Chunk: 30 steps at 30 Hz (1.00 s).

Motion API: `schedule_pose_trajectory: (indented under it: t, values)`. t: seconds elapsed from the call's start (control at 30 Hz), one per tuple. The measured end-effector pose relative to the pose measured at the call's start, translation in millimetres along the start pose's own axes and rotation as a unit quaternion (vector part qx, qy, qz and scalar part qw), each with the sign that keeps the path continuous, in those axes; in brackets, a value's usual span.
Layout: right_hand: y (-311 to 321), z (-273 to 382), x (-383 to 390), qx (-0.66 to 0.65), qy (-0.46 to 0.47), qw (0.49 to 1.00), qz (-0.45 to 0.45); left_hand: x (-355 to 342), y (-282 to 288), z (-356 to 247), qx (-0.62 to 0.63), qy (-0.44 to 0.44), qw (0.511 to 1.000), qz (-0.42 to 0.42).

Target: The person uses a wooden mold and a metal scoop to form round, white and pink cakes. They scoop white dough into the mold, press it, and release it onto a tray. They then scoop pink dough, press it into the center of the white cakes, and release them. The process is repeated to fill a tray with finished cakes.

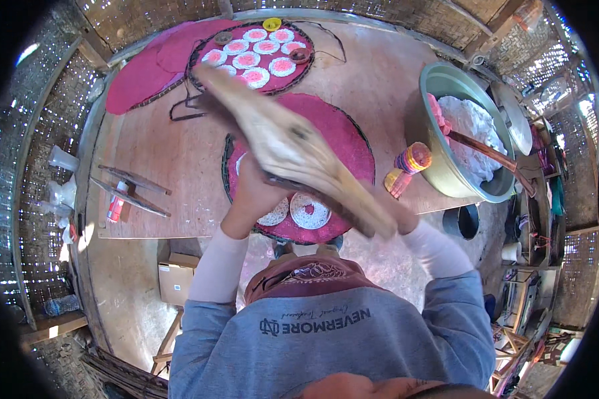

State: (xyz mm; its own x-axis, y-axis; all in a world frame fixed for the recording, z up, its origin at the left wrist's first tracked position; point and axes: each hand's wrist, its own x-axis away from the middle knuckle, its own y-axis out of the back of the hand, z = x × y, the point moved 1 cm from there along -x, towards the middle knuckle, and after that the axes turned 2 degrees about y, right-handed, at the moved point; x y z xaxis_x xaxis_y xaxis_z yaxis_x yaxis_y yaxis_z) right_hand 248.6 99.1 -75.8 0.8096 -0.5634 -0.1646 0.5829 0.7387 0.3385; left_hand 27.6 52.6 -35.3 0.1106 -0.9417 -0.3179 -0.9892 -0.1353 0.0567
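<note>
The wooden tool (pixel 296 146) was up over the near tray (pixel 336 136), slanting from far left to near right and partly blurred. The left hand (pixel 251 189) grasped its near-left edge; the right hand (pixel 389 207) was against its near-right end, blurred and partly covered, so its grip could not be told. Beneath, white lacy rounds (pixel 301 216) lay on the tray's pink surface, at its near side. Farther left on the table (pixel 393 86), a far tray (pixel 301 69) bore pink-and-white rounds (pixel 266 46), with a yellow bowl (pixel 271 24) at its far edge. To the right stood a green basin (pixel 439 159) with a white mass (pixel 471 130) and a brown stick (pixel 482 151) in it, a striped stack (pixel 414 157) just beside it. On the left, a red-and-white tube (pixel 116 207) lay by two wooden strips (pixel 136 179).
</note>
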Motion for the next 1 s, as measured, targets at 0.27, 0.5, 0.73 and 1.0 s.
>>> schedule_pose_trajectory:
  t: [0.27,0.5,0.73,1.0]
  values:
    - [-38.0,-22.8,12.7,0.368,-0.015,0.929,0.043,24.8,46.0,8.0,0.093,0.086,0.959,-0.253]
    - [-8.1,-31.6,-30.2,0.255,0.009,0.966,0.046,31.6,54.3,12.7,0.107,0.053,0.949,-0.291]
    - [-5.3,-45.5,-66.0,0.318,0.047,0.946,-0.037,27.6,58.0,9.8,0.046,0.060,0.967,-0.245]
    - [53.2,92.7,-73.1,-0.052,-0.208,0.959,0.188,-12.1,32.6,-10.2,-0.227,-0.098,0.968,-0.035]
